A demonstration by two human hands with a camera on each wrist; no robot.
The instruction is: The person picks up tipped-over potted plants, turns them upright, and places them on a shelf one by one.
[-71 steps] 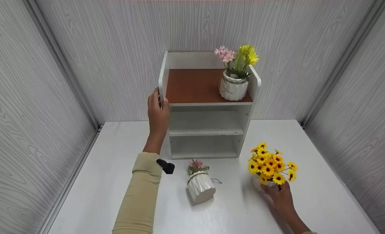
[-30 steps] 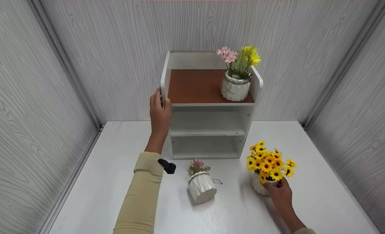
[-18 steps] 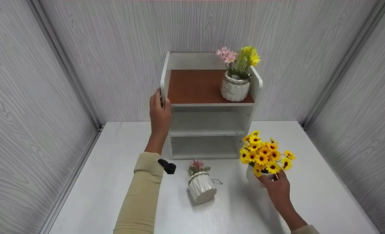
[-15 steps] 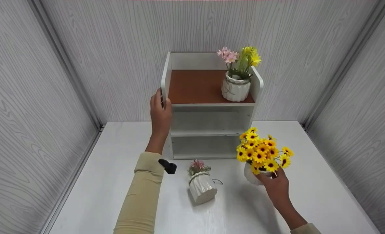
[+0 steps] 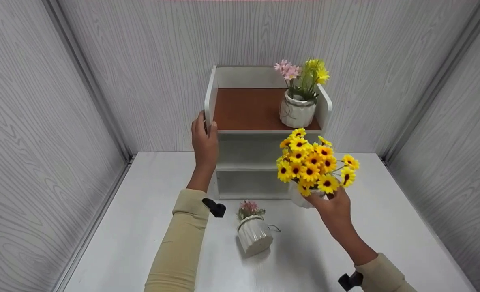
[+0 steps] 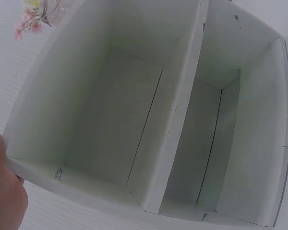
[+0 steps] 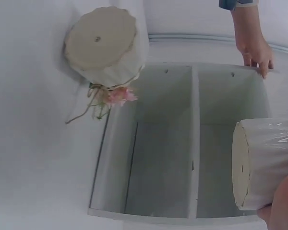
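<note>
My left hand (image 5: 204,142) grips the left side panel of a small white shelf unit (image 5: 244,107) with a brown top. My right hand (image 5: 334,209) holds a white flowerpot of yellow flowers with dark centres (image 5: 309,166), raised off the table in front of the shelf's right side. In the right wrist view the underside and wall of that flowerpot (image 7: 266,163) show at the right. A second white flowerpot (image 5: 254,235) with pink flowers lies on its side before the shelf. A third flowerpot (image 5: 297,111), with pink and yellow flowers, stands upright at the right of the top.
Two lower compartments of the shelf (image 6: 120,105) face forward, with nothing seen in them. The white table (image 5: 151,194) extends on both sides. Grey wood-grain panels (image 5: 163,48) enclose it at the back and sides.
The flowerpot of yellow flowers has been lifted from the table by my right hand and carried up, leftward and toward the shelf. The left hand keeps its grip on the panel.
</note>
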